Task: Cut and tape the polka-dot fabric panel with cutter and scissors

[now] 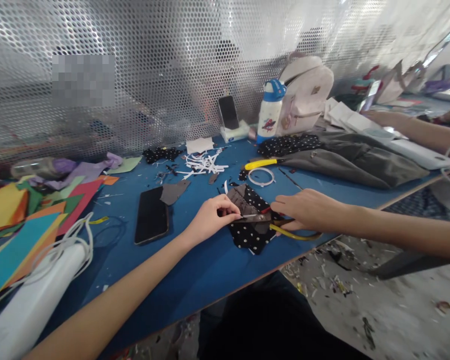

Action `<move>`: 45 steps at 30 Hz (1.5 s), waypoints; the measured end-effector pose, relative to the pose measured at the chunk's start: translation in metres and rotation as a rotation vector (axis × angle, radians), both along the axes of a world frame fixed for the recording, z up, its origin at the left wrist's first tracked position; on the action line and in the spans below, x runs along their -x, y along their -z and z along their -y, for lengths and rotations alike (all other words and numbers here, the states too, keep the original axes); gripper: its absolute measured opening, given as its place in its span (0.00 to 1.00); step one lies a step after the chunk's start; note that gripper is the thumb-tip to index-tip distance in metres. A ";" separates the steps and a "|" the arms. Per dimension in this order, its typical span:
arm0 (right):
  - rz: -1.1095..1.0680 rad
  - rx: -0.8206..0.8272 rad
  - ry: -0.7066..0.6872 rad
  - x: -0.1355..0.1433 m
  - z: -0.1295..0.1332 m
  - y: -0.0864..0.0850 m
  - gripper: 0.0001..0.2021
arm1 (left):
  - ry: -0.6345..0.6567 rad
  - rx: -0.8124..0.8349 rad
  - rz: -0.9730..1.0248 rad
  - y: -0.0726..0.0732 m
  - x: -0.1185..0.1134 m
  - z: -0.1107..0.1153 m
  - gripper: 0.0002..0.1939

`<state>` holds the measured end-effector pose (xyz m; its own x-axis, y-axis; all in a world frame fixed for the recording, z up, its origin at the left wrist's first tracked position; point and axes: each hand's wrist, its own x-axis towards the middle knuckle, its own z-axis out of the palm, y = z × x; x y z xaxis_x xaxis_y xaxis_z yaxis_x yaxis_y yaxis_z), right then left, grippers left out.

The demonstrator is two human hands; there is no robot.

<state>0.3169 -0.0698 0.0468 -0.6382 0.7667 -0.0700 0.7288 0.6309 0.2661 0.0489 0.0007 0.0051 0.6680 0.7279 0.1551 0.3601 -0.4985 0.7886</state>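
My right hand (303, 209) is closed on a pair of scissors (279, 227) with yellow and red on the handles. Their metal blades point left, toward my left hand (213, 217). That hand pinches the edge of a grey fabric piece (241, 199), close to the blade tips. Underneath and around it lies black fabric with white polka dots (247, 237), flat on the blue table (195, 265). Exactly what sits between my left fingertips is too small to make out beyond the fabric edge.
A black phone (152, 215) lies left of my left hand. Beyond are white paper strips (206, 164), a yellow-handled tool (261, 164), a bottle (270, 112), a backpack (303, 95) and grey cloth (352, 160). Colored sheets (22, 250) cover the left side. Another person's arm (416, 127) reaches in at right.
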 end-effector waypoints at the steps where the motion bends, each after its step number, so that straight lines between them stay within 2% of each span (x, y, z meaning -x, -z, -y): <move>1: 0.000 0.001 0.019 -0.002 0.002 0.000 0.13 | -0.005 -0.003 0.004 0.000 0.000 0.000 0.07; 5: 0.003 0.007 0.096 -0.013 0.014 0.000 0.16 | -0.040 -0.004 0.025 0.001 -0.001 -0.001 0.07; 11: -0.132 0.069 0.233 -0.037 0.031 -0.003 0.17 | -0.057 0.004 0.058 -0.002 -0.003 0.002 0.06; 17: -0.157 0.028 0.358 -0.046 0.027 -0.005 0.18 | -0.068 -0.005 0.081 -0.001 -0.004 0.004 0.05; 21: -0.222 0.007 0.301 -0.042 0.018 -0.005 0.17 | -0.069 -0.009 0.077 0.002 -0.004 0.002 0.05; 28: -0.215 0.092 0.117 -0.041 0.007 0.001 0.12 | -0.100 -0.027 0.076 0.005 -0.005 0.001 0.05; 32: -0.192 0.114 0.115 -0.040 0.008 0.001 0.08 | -0.104 -0.044 0.069 0.005 -0.006 0.002 0.05; 36: -0.156 0.124 0.157 -0.032 0.013 -0.010 0.07 | -0.108 -0.088 0.063 0.004 -0.003 0.000 0.08; 41: -0.144 0.118 0.191 -0.028 0.016 -0.025 0.07 | -0.168 -0.262 -0.005 -0.006 0.012 -0.012 0.06; 45: -0.235 0.086 0.195 -0.036 0.016 -0.026 0.08 | -0.203 -0.489 -0.180 -0.022 0.029 -0.023 0.06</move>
